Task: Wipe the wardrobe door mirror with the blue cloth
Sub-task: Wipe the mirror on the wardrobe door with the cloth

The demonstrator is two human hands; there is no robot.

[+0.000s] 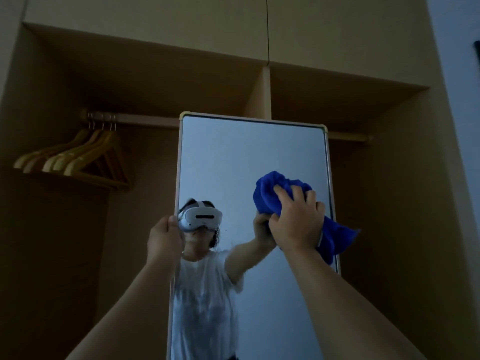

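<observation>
A tall mirror (233, 157) in a pale frame stands upright before an open wooden wardrobe. My right hand (296, 222) grips a bunched blue cloth (270, 193) and presses it against the glass near the mirror's right edge, about mid-height in view. One end of the cloth hangs down past the frame at the right. My left hand (165, 239) holds the mirror's left edge, fingers curled round the frame. The glass reflects a person in a white shirt wearing a headset.
Behind the mirror the wardrobe (135, 81) has a top shelf with a vertical divider and a hanging rail. Several wooden hangers (78, 157) hang on the rail at the left. A pale wall (459, 126) runs along the right side.
</observation>
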